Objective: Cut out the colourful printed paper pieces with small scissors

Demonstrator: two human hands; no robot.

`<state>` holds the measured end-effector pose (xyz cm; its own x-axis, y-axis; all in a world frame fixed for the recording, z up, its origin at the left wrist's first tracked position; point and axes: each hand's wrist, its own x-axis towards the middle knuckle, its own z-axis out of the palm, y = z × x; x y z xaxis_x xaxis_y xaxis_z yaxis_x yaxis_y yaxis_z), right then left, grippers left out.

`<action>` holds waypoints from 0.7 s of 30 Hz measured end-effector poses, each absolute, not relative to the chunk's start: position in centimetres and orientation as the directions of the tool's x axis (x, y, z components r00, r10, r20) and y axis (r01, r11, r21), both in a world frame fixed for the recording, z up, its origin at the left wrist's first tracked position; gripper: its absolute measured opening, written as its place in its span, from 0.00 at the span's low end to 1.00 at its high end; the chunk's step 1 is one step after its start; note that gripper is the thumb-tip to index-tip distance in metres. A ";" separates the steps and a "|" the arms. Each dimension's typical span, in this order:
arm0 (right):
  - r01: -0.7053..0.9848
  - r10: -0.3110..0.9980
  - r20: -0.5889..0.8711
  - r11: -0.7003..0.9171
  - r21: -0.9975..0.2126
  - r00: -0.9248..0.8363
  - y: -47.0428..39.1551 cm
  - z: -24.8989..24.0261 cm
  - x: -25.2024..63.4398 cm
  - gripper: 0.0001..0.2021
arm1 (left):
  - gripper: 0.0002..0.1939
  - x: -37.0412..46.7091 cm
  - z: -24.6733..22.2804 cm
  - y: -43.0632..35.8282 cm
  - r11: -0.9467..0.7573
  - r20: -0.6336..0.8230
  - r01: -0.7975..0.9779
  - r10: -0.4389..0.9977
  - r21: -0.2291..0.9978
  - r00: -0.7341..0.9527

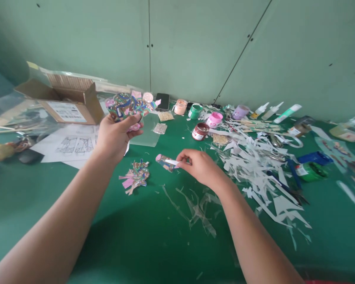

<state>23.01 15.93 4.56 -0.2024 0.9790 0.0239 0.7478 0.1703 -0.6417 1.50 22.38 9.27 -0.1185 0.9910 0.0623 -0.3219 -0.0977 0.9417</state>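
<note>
My left hand (116, 134) is closed around a bunch of colourful paper cutouts (127, 104), pink, blue and green, raised over the table near the box. Between thumb and fingers of my right hand (196, 165) is one small patterned paper cutout (166, 162) with a white strip along it, held just above the green tabletop. A loose pile of similar pink and brown cutouts (136, 176) lies on the table between my two hands. Below my right hand are thin clear film scraps (197, 211).
White paper scraps (254, 177) cover the right side, with scissors (292, 193) among them. Paint jars, including a dark red one (200, 131), stand toward the wall. An open cardboard box (91, 103) and printed sheets (77, 144) are at left. Glue bottles (287, 113) lie at back right.
</note>
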 end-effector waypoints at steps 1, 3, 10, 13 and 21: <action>0.715 0.970 0.057 0.215 -0.665 -0.238 15.8 4.6 22.8 0.04 | 0.07 1.6 9.2 22.3 -0.092 0.058 -0.312 0.991 0.946 -0.117; 0.655 0.940 0.117 0.310 -0.689 -0.322 15.6 4.7 22.2 0.04 | 0.07 1.8 9.2 22.3 -0.081 0.047 -0.294 0.991 0.952 -0.123; 0.674 0.812 0.475 0.563 -0.479 -0.340 15.6 3.9 22.0 0.06 | 0.08 1.7 8.8 22.7 -0.096 0.059 -0.281 0.989 0.955 -0.138; 0.699 0.781 0.581 0.548 -0.460 -0.230 16.0 3.6 22.5 0.08 | 0.11 2.2 8.4 22.5 -0.091 0.062 -0.244 0.990 0.965 -0.126; 0.602 0.824 0.561 0.486 -0.634 -0.074 15.6 4.1 22.3 0.10 | 0.18 4.3 6.9 21.1 -0.008 0.011 -0.173 1.000 0.985 0.017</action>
